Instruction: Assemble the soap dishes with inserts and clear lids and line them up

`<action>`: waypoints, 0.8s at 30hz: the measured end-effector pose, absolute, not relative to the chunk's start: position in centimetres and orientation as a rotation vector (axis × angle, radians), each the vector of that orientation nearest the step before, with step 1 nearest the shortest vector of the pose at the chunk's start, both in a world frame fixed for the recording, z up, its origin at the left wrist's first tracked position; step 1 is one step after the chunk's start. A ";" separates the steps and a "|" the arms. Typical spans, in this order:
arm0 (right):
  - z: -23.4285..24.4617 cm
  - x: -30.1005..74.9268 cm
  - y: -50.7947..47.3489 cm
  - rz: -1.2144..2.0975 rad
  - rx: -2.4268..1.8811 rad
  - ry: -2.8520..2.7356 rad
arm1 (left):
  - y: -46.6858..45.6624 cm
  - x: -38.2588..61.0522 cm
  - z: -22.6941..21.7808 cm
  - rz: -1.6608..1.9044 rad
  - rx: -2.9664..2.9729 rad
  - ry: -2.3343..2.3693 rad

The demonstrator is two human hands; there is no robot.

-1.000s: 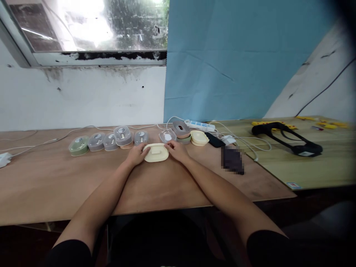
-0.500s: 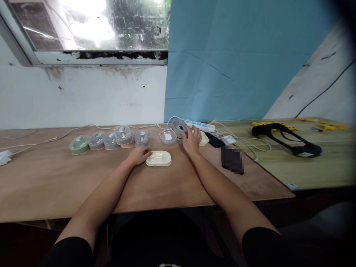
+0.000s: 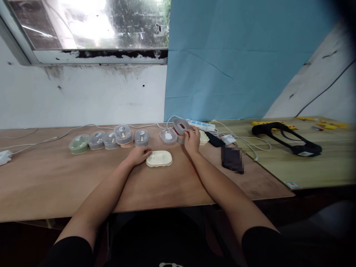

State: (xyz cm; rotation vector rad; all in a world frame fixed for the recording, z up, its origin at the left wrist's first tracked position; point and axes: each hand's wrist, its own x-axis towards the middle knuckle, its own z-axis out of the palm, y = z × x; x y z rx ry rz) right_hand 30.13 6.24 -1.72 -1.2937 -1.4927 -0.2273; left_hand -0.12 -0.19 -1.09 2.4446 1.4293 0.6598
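Holds grey ring (image 3: pixel 180 131) tilted and slightly raised compared with half a second ago, above the stack (image 3: pixel 180 140). Grips its right edge with right hand (image 3: pixel 192 140), fingers closed in. Likely light, stiff, smooth; best taken by the rim. Stretches right forearm forward; rests left hand (image 3: pixel 139 155), loosely curled, at cream piece's (image 3: pixel 159 158) left end, hold impossible to confirm.

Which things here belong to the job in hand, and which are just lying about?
Likely part of the job:
cream tray, by the left hand
grey part, held by the right hand
clear lid
lidded containers

Apparently just lying about:
power strip
black frame
yellow pieces
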 end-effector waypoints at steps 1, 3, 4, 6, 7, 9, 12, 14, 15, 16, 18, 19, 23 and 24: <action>-1.5 30.0 6.0 -0.231 -1.276 -1.476 | -0.2 -0.1 -1.1 0.658 2.443 1.429; -1.0 29.6 5.3 -0.237 -1.228 -1.470 | -0.1 -0.1 -1.3 0.677 2.419 1.452; -0.8 29.4 4.9 -0.238 -1.195 -1.482 | 0.0 -0.1 -1.4 0.696 2.401 1.471; -0.6 28.8 4.2 -0.230 -1.118 -1.534 | 0.1 0.0 -1.6 0.776 2.368 1.507; -0.5 28.5 3.9 -0.221 -1.076 -1.574 | 0.2 0.0 -1.7 0.837 2.353 1.519; -0.6 27.5 3.3 -0.190 -0.983 -1.671 | 0.3 -0.1 -1.7 0.990 2.312 1.533; -1.0 25.9 2.5 -0.114 -0.830 -1.803 | 0.3 -0.2 -1.7 1.216 2.219 1.543; -1.2 24.9 1.8 -0.047 -0.760 -1.861 | 0.3 -0.4 -1.7 1.293 2.198 1.519; -1.3 24.4 1.5 -0.016 -0.737 -1.884 | 0.2 -0.4 -1.7 1.301 2.205 1.502; -1.4 24.1 1.2 0.010 -0.723 -1.906 | 0.2 -0.5 -1.7 1.292 2.220 1.490; -1.6 23.6 0.7 0.040 -0.709 -1.946 | 0.1 -0.5 -1.7 1.244 2.261 1.477; -1.7 23.5 0.5 0.050 -0.706 -1.961 | 0.1 -0.5 -1.7 1.223 2.280 1.474; -2.0 23.7 0.0 0.105 -0.692 -2.009 | -0.1 -0.5 -1.5 1.242 2.294 1.446; -2.0 23.8 0.0 0.117 -0.683 -2.019 | -0.1 -0.4 -1.5 1.241 2.287 1.449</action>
